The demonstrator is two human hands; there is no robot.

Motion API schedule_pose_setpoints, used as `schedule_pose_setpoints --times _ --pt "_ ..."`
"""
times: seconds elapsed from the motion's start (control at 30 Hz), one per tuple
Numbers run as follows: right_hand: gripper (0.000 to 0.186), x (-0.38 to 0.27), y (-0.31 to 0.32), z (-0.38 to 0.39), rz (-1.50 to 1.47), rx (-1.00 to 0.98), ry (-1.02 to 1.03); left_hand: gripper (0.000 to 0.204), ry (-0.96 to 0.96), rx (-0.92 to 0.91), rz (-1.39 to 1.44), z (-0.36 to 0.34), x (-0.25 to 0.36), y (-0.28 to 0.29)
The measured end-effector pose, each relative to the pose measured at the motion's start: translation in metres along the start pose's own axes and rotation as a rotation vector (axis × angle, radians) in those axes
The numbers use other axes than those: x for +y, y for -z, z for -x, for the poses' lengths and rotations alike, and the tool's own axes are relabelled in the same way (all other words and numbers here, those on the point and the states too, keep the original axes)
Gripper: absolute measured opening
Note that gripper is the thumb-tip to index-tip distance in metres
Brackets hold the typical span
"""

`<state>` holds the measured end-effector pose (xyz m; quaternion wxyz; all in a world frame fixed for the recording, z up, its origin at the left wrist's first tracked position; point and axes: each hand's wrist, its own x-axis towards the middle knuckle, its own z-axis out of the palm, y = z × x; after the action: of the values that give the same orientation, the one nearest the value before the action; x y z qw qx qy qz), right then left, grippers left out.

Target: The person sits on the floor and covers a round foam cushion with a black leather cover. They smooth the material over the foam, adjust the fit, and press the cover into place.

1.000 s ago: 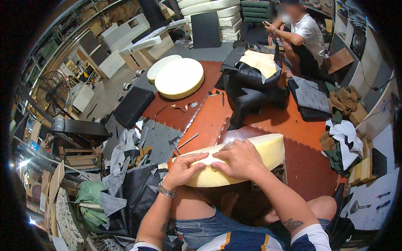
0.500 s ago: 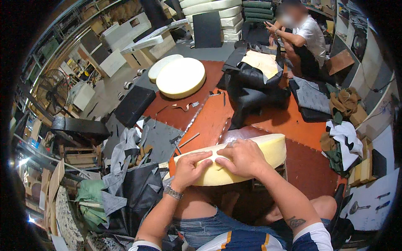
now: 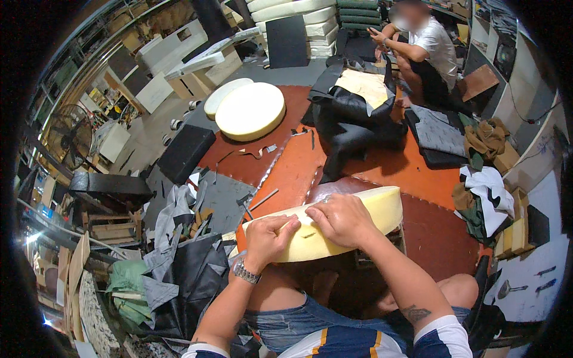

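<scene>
A thick, round piece of pale yellow foam [image 3: 379, 216] is held tilted on its side in front of my lap. My left hand [image 3: 268, 240] grips its near left part, fingers curled over the upper edge and thumb pressing in. Just right of it, my right hand [image 3: 343, 221] is closed over the same edge, its fingertips partly hidden by the hand. Between and below the thumbs, a short dark slit or crease shows in the foam's side. The underside of the piece is out of sight.
Two round foam discs [image 3: 250, 112] lie on the brown mat ahead. Black fabric [image 3: 358, 137] is heaped beyond my hands. A hammer-like tool [image 3: 262, 200] rests near the foam's left end. Fabric scraps [image 3: 194, 277] pile up at left. A person [image 3: 427, 48] squats at far right.
My thumbs have drawn slightly apart, and the small slit in the foam shows more clearly. The whole view has shifted a little. Both hands stay on the foam.
</scene>
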<state>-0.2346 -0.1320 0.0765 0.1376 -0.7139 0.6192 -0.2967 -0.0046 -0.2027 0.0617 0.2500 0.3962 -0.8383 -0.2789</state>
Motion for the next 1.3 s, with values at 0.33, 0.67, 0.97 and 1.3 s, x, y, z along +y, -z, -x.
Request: schedule_pose_setpoints --times 0.33,0.67,0.97,1.3 --pt "0.036 0.032 0.008 0.000 -0.211 -0.119 0.146 0.026 -0.141 0.110 -0.015 0.002 0.011 -0.004" --pt "0.031 0.002 0.005 -0.005 0.070 -0.183 -0.026 0.026 -0.554 0.219 -0.207 -0.009 0.020 -0.002" --pt "0.030 0.039 0.031 0.015 -0.044 -0.056 0.125 0.021 -0.206 0.126 -0.017 -0.009 0.032 -0.017" --pt "0.023 0.041 0.006 0.017 0.083 0.036 0.010 0.058 -0.200 -0.274 -0.333 -0.029 0.050 -0.009"
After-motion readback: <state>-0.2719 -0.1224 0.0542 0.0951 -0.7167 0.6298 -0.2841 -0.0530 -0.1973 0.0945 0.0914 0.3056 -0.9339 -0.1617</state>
